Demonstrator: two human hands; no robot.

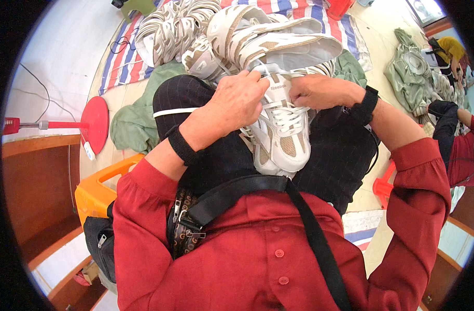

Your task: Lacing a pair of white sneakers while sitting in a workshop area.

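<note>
A white and beige sneaker lies between my thighs, toe toward me, with white laces crossing its front. Beneath and beside it, part of another similar shoe shows. My left hand is closed at the left of the shoe's tongue, pinching a white shoelace that loops up by its fingers. On the tongue's other side, my right hand is curled closed with the thumb side toward the shoe; what its fingers hold is hidden.
Stacked sneaker uppers rise just beyond my hands, with more in a pile at the far left. Green cloth and a striped sheet cover floor. A red round base and orange stool stand left. Another person sits at right.
</note>
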